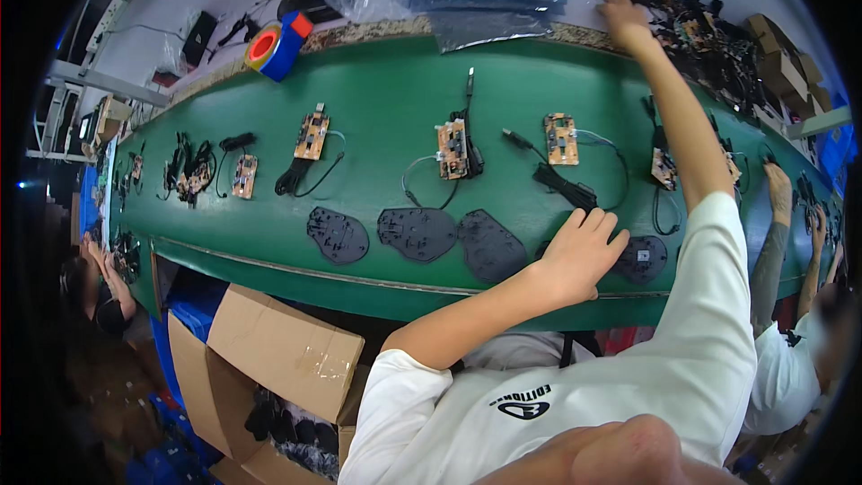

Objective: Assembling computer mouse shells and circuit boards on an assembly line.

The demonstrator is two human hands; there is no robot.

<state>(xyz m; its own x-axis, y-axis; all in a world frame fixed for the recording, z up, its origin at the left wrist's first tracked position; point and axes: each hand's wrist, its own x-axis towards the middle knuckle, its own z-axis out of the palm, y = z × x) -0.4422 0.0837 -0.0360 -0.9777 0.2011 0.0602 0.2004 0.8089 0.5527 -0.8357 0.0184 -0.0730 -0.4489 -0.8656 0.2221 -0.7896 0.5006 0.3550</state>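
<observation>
- Left hand (582, 256), lower centre-right: fingers spread among black mouse-shaped shells (416, 234); grip hidden, cannot tell.
- Right hand (626, 23), upper right, well apart: at cable heap (705, 36); grip unclear.
- Shells, lower-centre row: probably light, stiff; take by rims.
- Circuit boards (561, 141), mid-frame: likely fragile; hold by edges.
- Cardboard box (283, 348), lower left: open; dark pieces (289, 427) inside.

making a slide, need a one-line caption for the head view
Left hand at a row of black shells, boards beyond, right hand at the far parts pile.

Open tabletop (377, 126) between boards (452, 149), black shells (416, 234) nearer
</observation>
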